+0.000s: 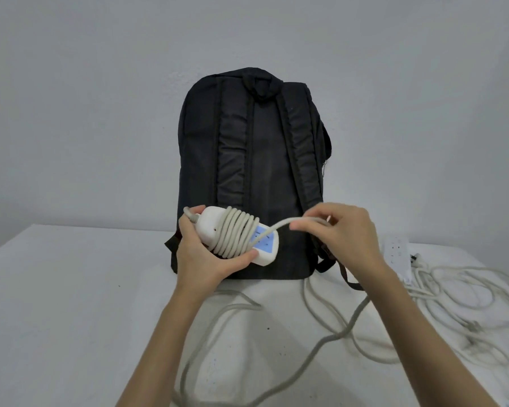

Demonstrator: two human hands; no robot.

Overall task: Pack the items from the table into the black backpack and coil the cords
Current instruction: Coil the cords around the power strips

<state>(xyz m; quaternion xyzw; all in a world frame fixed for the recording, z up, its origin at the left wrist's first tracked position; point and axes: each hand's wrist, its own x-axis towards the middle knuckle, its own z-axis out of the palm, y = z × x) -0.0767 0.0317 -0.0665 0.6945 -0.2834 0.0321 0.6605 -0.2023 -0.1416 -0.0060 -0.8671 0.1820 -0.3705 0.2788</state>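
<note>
A black backpack [256, 160] stands upright on the white table [71, 304], its straps facing me. In front of it my left hand [202, 257] grips a white power strip [212, 227] with a blue socket face; several turns of its grey-white cord [235, 235] are wound around its body. My right hand [341, 230] pinches the same cord a short way from the strip, holding it taut. The loose length of cord [315, 345] trails down over the table between my arms.
A second white power strip [397, 254] lies at the right behind my right hand, with a tangle of pale cords [465, 304] spread over the table's right side. A plain grey wall stands behind the backpack.
</note>
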